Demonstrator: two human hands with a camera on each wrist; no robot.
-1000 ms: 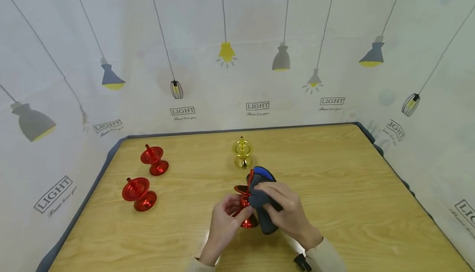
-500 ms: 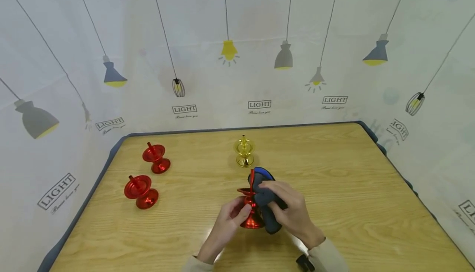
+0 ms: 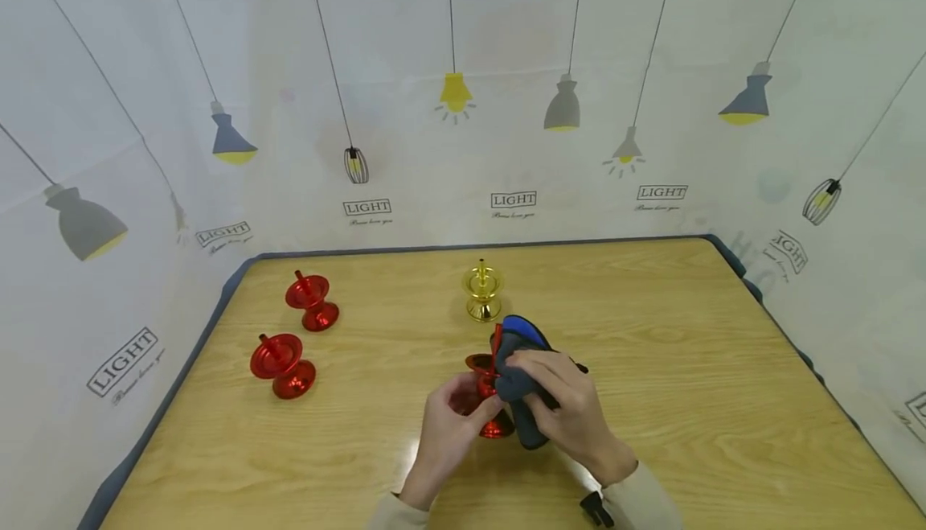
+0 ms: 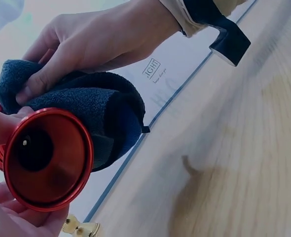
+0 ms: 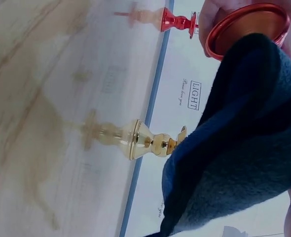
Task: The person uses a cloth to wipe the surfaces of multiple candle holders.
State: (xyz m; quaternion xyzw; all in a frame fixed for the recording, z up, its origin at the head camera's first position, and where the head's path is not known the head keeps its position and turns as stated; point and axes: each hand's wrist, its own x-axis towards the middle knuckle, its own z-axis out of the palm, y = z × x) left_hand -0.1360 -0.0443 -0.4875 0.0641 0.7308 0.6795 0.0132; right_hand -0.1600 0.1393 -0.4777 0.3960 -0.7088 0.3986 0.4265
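Observation:
My left hand grips a shiny red candle holder by its waist, holding it nearly upright in front of me. In the left wrist view its hollow, flared base faces the camera. My right hand pinches a dark blue-grey cloth and presses it to the right side of the holder's dish and stem. The cloth hides part of the dish and stem, and its lower end hangs beside the base. A bright blue patch shows at its top edge.
A gold candle holder stands upright beyond my hands. Two more red candle holders, a nearer one and a farther one, stand at the table's left. A white curtain printed with lamps surrounds the wooden table.
The whole head view has shifted slightly right. The left thumb has changed place on the held candle holder, and the cloth stays against it. The other candle holders have not moved on the table.

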